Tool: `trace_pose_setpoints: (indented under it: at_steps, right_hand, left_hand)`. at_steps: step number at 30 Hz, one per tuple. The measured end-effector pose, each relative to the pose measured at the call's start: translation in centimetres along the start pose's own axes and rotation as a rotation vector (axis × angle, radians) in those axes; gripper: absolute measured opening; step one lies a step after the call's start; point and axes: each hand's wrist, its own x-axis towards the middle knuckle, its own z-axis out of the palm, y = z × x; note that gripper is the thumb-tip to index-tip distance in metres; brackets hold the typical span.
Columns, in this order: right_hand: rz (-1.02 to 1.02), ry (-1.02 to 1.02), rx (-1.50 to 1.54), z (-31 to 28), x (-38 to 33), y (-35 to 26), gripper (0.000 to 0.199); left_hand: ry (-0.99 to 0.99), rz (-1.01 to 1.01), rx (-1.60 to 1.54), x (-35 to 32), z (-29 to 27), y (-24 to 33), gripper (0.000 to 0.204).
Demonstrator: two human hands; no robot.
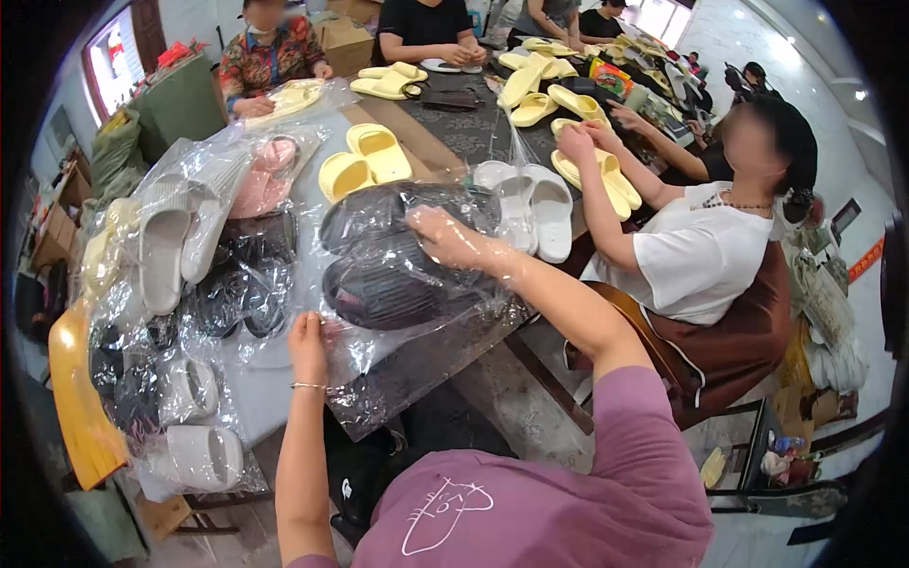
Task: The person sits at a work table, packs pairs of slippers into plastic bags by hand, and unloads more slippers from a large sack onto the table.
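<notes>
A pair of black ribbed slippers (pixel 383 281) lies inside a clear plastic bag (pixel 379 346) on the table before me. My left hand (pixel 308 343) is closed, its fingers pinched at the bag's near left edge. Over the slippers, my right hand (pixel 447 239) has its fingers curled in on the bag's film; the fingertips are partly hidden. A white pair of slippers (pixel 547 213) sits just right of the bag, and a yellow pair (pixel 377 156) stands behind it.
Bagged grey slippers (pixel 175 237), pink slippers (pixel 265 180) and several other bagged pairs are piled at the left. To my right, a person in a white top (pixel 701 246) handles yellow slippers (pixel 620 185). Others sit along the far side of the table. A table edge (pixel 445 364) runs in front of me.
</notes>
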Motion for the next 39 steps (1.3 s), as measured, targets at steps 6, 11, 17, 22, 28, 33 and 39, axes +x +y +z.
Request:
trace_pose_setpoints:
  at_steps: [6,11,17,22,28,33,39]
  right_hand:
    - [-0.128,0.081,-0.068,3.3,0.1,-4.8,0.037]
    - [0.103,0.134,0.053,4.0,-0.9,-5.5,0.037]
    - [0.079,0.004,0.044,0.0,-0.2,-5.0,0.045]
    - [0.398,0.081,0.396,-3.7,-4.2,0.6,0.033]
    - [0.666,-0.071,0.476,-8.9,-6.5,-0.8,0.032]
    - [0.590,0.289,0.028,-14.5,-12.0,3.1,0.035]
    - [0.743,0.897,0.507,-18.2,-10.8,-2.0,0.038]
  left_hand:
    - [0.033,-0.201,-0.429,-0.9,0.8,4.5,0.023]
    - [0.133,-0.043,-0.285,-0.6,0.6,4.2,0.023]
    - [0.149,0.081,0.067,-1.1,0.3,3.8,0.029]
    - [0.248,-0.043,0.130,0.0,-0.4,4.6,0.030]
    - [0.155,-0.038,0.182,0.1,-0.4,0.9,0.029]
    - [0.182,-0.036,0.079,-0.2,-2.0,1.3,0.028]
    - [0.203,0.225,0.371,-3.2,-2.2,0.7,0.023]
